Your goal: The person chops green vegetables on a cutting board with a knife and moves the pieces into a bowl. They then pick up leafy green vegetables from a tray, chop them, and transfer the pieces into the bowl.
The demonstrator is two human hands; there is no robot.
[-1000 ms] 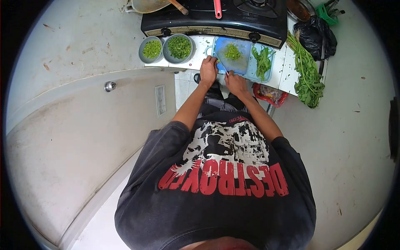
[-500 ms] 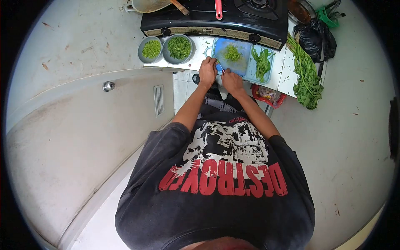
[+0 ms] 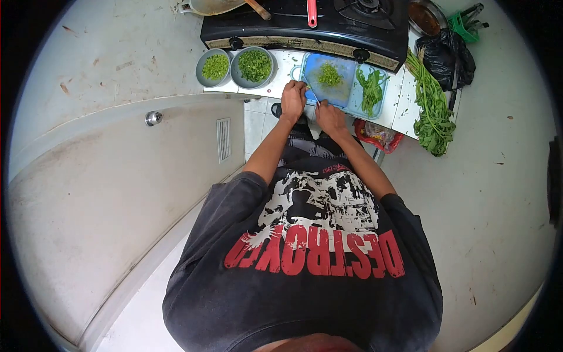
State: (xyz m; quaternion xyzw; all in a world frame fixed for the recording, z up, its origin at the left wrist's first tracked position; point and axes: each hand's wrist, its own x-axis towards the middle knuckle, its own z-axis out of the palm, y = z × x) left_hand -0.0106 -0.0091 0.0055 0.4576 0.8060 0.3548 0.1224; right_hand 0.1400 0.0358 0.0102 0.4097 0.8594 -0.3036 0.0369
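Observation:
My right hand (image 3: 331, 117) is closed round the handle of a knife (image 3: 315, 95), whose blade points up and left over the near edge of a blue cutting board (image 3: 346, 67). Beside the blade, my left hand (image 3: 293, 101) is closed, with a bit of green at its fingertips too small to make out well. Chopped greens (image 3: 330, 74) lie in a small heap on the board. Uncut leafy stalks (image 3: 370, 91) rest in the light blue tray (image 3: 380, 104) at the right. Two grey bowls, one with pale chopped greens (image 3: 215, 67), one with darker ones (image 3: 254, 66), stand at the left.
Behind the board is a black gas stove (image 3: 281, 29) with a red handle (image 3: 312, 13) over it. A large leafy bunch (image 3: 433, 114) and a black plastic bag (image 3: 448, 58) lie at the right. Below the counter edge sits a red container (image 3: 381, 136). A pan (image 3: 214, 6) is at the top left.
My right hand and the knife have shifted slightly down and right, away from my left fingertips. The whole view has moved a little.

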